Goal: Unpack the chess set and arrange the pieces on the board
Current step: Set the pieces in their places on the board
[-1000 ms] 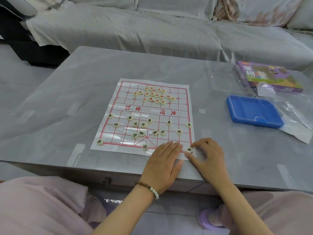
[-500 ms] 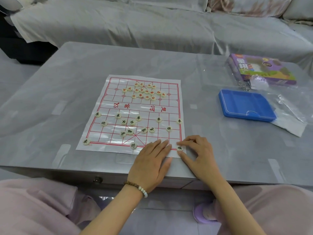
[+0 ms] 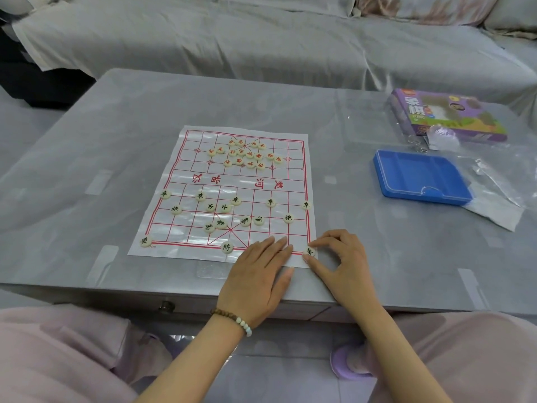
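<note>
**Right hand pinching the corner piece, left hand flat on the mat**

Nearest: the table (image 3: 116,117) front edge runs under both wrists. The left hand (image 3: 258,274), with a bead bracelet (image 3: 232,318) on its wrist, lies flat with fingers straight and pressed together. It covers the near edge of the board (image 3: 186,254), just left of the grip.

Grip: the right hand (image 3: 345,266) pinches the black-lettered corner piece (image 3: 309,251) between thumb and forefinger, other fingers loosely curled. The piece sits flat on the board's near right corner, right at the paper's edge.

Left of the grip, along the same near line: one piece (image 3: 226,247) just past the left fingertips, and another (image 3: 145,240) at the opposite corner.

Beyond the grip: the other black-lettered pieces (image 3: 235,200) are spread over the near half, some paired up off the line crossings. Nearest to the grip is one (image 3: 288,218) just ahead on the right side.

Farther out: the red-lettered pieces (image 3: 247,155) are bunched in a loose cluster on the far half.

Right of the grip: bare grey tabletop. Ahead and right, well apart, a blue case (image 3: 421,177) lies on a clear plastic bag (image 3: 494,193). A purple box (image 3: 447,114) is behind it near the far right edge.

Past the table's far edge: a covered sofa (image 3: 261,39).
</note>
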`<move>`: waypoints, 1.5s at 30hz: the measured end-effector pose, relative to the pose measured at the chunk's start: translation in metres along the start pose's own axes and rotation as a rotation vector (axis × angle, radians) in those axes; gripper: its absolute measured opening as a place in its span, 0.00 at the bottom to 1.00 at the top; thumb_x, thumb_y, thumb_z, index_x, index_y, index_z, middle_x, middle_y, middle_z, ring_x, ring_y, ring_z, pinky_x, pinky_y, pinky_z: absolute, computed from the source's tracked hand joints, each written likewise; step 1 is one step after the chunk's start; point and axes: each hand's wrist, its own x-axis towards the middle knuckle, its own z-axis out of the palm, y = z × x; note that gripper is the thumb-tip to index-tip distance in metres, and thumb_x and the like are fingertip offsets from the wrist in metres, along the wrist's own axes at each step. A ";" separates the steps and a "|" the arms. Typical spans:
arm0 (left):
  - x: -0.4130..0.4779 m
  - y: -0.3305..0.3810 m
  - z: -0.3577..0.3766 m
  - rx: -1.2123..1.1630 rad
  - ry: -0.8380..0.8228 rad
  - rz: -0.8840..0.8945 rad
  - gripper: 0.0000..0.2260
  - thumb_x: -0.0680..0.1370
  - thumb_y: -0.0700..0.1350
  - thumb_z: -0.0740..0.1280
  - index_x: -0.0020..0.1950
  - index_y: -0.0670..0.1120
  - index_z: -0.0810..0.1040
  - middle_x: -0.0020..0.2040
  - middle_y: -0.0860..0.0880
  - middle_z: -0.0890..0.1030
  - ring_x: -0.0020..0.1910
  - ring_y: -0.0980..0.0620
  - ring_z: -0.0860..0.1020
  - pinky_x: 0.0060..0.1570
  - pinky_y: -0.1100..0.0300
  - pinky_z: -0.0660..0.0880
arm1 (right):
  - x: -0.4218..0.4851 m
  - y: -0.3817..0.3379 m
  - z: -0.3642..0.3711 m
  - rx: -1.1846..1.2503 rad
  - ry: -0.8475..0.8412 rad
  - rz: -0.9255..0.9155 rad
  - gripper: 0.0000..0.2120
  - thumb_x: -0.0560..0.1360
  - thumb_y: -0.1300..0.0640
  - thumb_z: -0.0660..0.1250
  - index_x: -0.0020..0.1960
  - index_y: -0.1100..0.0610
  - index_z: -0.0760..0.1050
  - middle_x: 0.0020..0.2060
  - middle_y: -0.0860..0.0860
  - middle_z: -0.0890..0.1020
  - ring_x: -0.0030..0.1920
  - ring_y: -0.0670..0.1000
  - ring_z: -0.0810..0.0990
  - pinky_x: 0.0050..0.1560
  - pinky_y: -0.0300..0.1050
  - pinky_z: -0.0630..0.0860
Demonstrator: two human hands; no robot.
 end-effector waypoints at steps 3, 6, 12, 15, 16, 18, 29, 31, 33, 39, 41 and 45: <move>-0.001 0.000 -0.001 0.020 -0.006 -0.008 0.21 0.80 0.54 0.50 0.66 0.49 0.74 0.64 0.52 0.76 0.65 0.53 0.72 0.66 0.56 0.63 | -0.001 -0.001 0.000 -0.020 -0.002 0.000 0.11 0.67 0.47 0.75 0.47 0.48 0.79 0.47 0.42 0.74 0.49 0.43 0.71 0.53 0.35 0.65; -0.001 0.001 -0.002 0.017 -0.006 -0.007 0.21 0.80 0.54 0.50 0.65 0.49 0.74 0.64 0.52 0.76 0.65 0.53 0.72 0.67 0.58 0.62 | -0.001 0.000 -0.001 -0.013 -0.012 0.005 0.12 0.68 0.48 0.74 0.49 0.47 0.80 0.47 0.42 0.74 0.50 0.43 0.71 0.54 0.31 0.63; -0.001 0.000 -0.002 0.008 0.000 -0.007 0.21 0.80 0.54 0.51 0.66 0.49 0.74 0.64 0.52 0.76 0.65 0.53 0.72 0.66 0.57 0.62 | -0.001 0.000 -0.001 -0.010 -0.008 0.012 0.09 0.68 0.50 0.74 0.47 0.48 0.80 0.47 0.43 0.74 0.49 0.42 0.71 0.55 0.28 0.62; -0.001 0.000 -0.001 -0.011 0.010 0.001 0.20 0.79 0.54 0.52 0.66 0.48 0.74 0.64 0.52 0.76 0.65 0.52 0.72 0.68 0.59 0.61 | -0.001 0.000 -0.001 -0.014 -0.007 0.015 0.09 0.68 0.50 0.75 0.46 0.48 0.80 0.47 0.43 0.75 0.49 0.42 0.71 0.53 0.31 0.63; -0.001 0.000 -0.001 -0.009 0.009 0.000 0.20 0.80 0.54 0.52 0.66 0.49 0.74 0.64 0.52 0.76 0.65 0.52 0.72 0.68 0.59 0.61 | -0.001 0.000 -0.001 -0.016 -0.008 0.012 0.09 0.68 0.50 0.75 0.46 0.49 0.80 0.47 0.43 0.75 0.49 0.42 0.71 0.53 0.33 0.64; -0.001 0.000 -0.002 0.002 0.001 -0.006 0.21 0.80 0.54 0.51 0.66 0.49 0.74 0.64 0.52 0.76 0.65 0.52 0.72 0.67 0.58 0.62 | -0.002 -0.001 -0.001 -0.020 -0.008 0.009 0.09 0.68 0.49 0.74 0.46 0.49 0.80 0.47 0.43 0.75 0.49 0.42 0.71 0.53 0.35 0.64; -0.001 0.000 -0.006 -0.146 -0.005 -0.008 0.19 0.80 0.53 0.51 0.65 0.49 0.74 0.65 0.52 0.75 0.66 0.53 0.70 0.67 0.56 0.66 | -0.001 -0.005 -0.002 0.008 0.011 0.009 0.11 0.70 0.45 0.69 0.50 0.48 0.78 0.48 0.42 0.75 0.50 0.43 0.72 0.55 0.33 0.64; -0.003 -0.004 -0.013 -0.223 0.040 -0.010 0.20 0.81 0.54 0.50 0.66 0.49 0.73 0.66 0.52 0.74 0.67 0.55 0.68 0.68 0.59 0.64 | 0.002 -0.010 -0.003 0.021 0.029 -0.001 0.09 0.71 0.48 0.71 0.50 0.48 0.78 0.48 0.42 0.74 0.50 0.42 0.71 0.55 0.38 0.66; -0.006 -0.014 -0.023 -0.238 0.105 -0.004 0.20 0.81 0.53 0.50 0.66 0.48 0.73 0.66 0.52 0.74 0.68 0.55 0.67 0.69 0.61 0.60 | 0.009 -0.019 -0.002 0.030 0.023 -0.026 0.09 0.71 0.50 0.71 0.50 0.46 0.78 0.48 0.41 0.73 0.51 0.41 0.71 0.55 0.35 0.65; -0.017 -0.066 -0.046 -0.234 0.213 -0.178 0.24 0.80 0.58 0.46 0.68 0.49 0.70 0.67 0.50 0.72 0.68 0.54 0.66 0.67 0.52 0.63 | 0.041 -0.055 0.017 -0.047 -0.085 -0.074 0.14 0.73 0.47 0.69 0.58 0.46 0.78 0.56 0.44 0.73 0.59 0.44 0.68 0.61 0.37 0.59; -0.022 -0.082 -0.047 -0.230 0.213 -0.244 0.27 0.80 0.61 0.44 0.68 0.48 0.70 0.68 0.50 0.72 0.69 0.52 0.66 0.68 0.51 0.63 | 0.052 -0.063 0.025 -0.156 -0.155 -0.107 0.16 0.74 0.47 0.67 0.62 0.46 0.76 0.59 0.45 0.73 0.62 0.46 0.67 0.63 0.39 0.58; -0.036 -0.100 -0.042 -0.227 0.225 -0.330 0.28 0.79 0.62 0.43 0.70 0.48 0.68 0.70 0.50 0.69 0.70 0.51 0.65 0.69 0.51 0.62 | 0.065 -0.072 0.033 -0.262 -0.272 -0.121 0.18 0.76 0.46 0.63 0.66 0.46 0.72 0.64 0.46 0.71 0.66 0.48 0.65 0.68 0.43 0.56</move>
